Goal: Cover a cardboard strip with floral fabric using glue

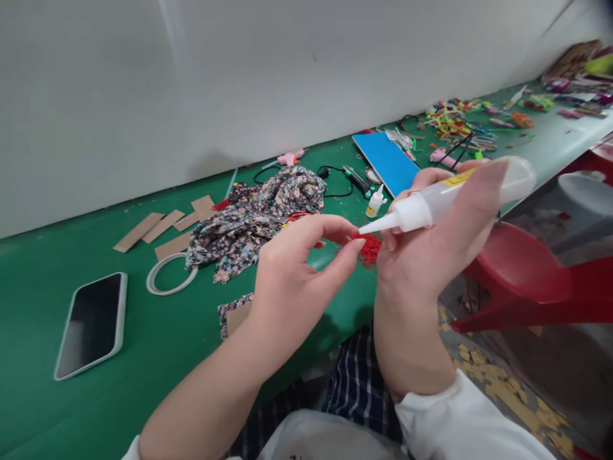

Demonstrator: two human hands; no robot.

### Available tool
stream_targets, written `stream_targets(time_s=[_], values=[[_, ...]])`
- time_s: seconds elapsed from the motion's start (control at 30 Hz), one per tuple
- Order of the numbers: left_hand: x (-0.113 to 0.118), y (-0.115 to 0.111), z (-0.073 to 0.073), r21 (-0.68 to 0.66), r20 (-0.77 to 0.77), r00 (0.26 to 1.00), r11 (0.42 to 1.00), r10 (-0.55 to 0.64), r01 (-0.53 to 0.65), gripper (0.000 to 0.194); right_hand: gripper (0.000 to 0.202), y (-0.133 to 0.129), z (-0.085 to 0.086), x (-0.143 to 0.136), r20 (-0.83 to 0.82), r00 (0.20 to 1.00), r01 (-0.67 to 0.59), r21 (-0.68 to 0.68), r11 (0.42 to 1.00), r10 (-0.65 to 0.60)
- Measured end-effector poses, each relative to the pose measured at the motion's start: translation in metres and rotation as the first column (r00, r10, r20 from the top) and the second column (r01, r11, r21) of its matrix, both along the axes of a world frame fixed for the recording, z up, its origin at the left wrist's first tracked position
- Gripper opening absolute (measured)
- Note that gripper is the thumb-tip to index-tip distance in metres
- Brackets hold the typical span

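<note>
My right hand (421, 249) is closed around a glue bottle (445, 198) of clear plastic with a yellow label. The bottle lies tilted, its white nozzle pointing left at the fingertips of my other hand. With thumb and forefinger, my left hand (301, 268) pinches the top of a red tassel (370, 250), whose strands hang below. The nozzle tip is at or very near the pinched spot; whether it touches cannot be made out. Behind the hands, floral fabric (268, 211) lies crumpled on the green table (158, 338), with scissors (280, 219) partly hidden beside it.
A phone (90, 326), a roll of tape (156, 281) and cardboard strips (138, 232) lie to the left. Farther back are a pink glue gun (290, 157), a small bottle (375, 203), a box cutter (358, 181) and a blue board (387, 163). A red chair (524, 265) stands at right.
</note>
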State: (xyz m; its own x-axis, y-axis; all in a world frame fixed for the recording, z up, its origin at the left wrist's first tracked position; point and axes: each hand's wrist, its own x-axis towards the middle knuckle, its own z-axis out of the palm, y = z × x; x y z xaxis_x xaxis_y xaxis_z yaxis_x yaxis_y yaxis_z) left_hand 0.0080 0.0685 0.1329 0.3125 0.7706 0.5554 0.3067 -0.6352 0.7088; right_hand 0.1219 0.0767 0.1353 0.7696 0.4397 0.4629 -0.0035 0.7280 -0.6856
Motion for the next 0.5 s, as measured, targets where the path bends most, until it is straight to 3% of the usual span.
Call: stream_targets(time_s=[0.3, 0.5], values=[[0.003, 0.001, -0.001, 0.015, -0.002, 0.999, 0.999, 0.045, -0.045, 0.004, 0.009, -0.006, 0.007, -0.009, 0.113, 0.974, 0.192, 0.047, 0.98, -0.196], [0.005, 0.0, 0.0, 0.008, -0.01, 0.997, 0.997, 0.071, -0.07, 0.006, 0.003, -0.009, 0.01, -0.011, 0.069, 0.961, 0.261, 0.104, 0.96, -0.269]])
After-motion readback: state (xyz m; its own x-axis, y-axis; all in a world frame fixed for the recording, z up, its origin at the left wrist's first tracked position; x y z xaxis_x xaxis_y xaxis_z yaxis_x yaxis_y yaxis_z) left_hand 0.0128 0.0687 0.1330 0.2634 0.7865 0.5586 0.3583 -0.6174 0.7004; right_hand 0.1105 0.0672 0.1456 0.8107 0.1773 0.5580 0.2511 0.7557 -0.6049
